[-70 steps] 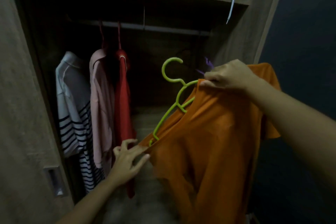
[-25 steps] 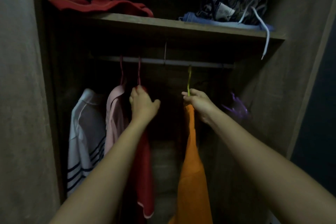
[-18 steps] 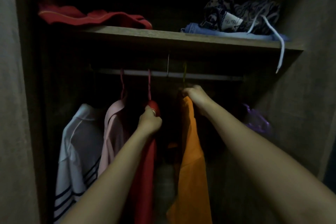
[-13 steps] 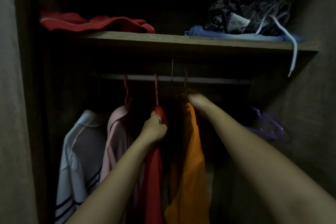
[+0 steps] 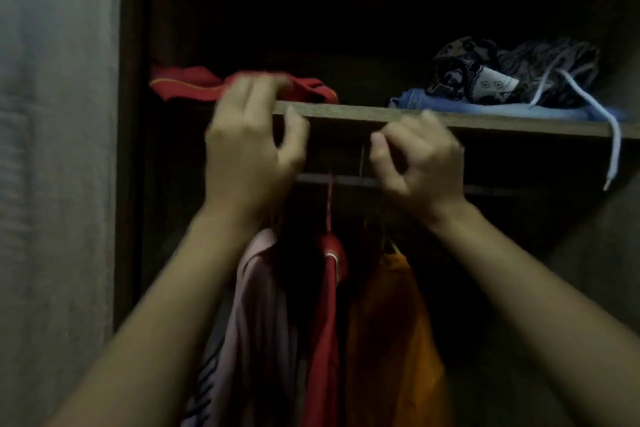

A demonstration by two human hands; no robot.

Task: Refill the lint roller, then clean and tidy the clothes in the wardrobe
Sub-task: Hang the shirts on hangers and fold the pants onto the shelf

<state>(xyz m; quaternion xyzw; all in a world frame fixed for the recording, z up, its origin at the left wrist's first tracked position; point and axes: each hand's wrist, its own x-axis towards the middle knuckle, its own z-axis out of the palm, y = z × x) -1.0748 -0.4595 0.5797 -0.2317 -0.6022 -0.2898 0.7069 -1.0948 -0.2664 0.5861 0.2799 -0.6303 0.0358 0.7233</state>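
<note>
The crumpled red cloth (image 5: 187,87) lies at the left end of the wooden shelf (image 5: 346,113), high in the wardrobe. The left hand (image 5: 249,149) is up at its front edge, grip wide. The picture is too blurry to tell if the fingers touch the cloth. The right hand (image 5: 420,163) is near it, in front of the shelf edge, grip loosely curled with nothing in it. Below, the orange shirt (image 5: 391,340), the red shirt (image 5: 325,322) and the pink shirt (image 5: 256,305) hang side by side on the metal rail (image 5: 346,181). A dark patterned bundle (image 5: 485,76) sits at the right of the shelf. I think the step is tidying the shelf clothes. Next, the left hand needs to close on the red cloth and pull it down gently.
</note>
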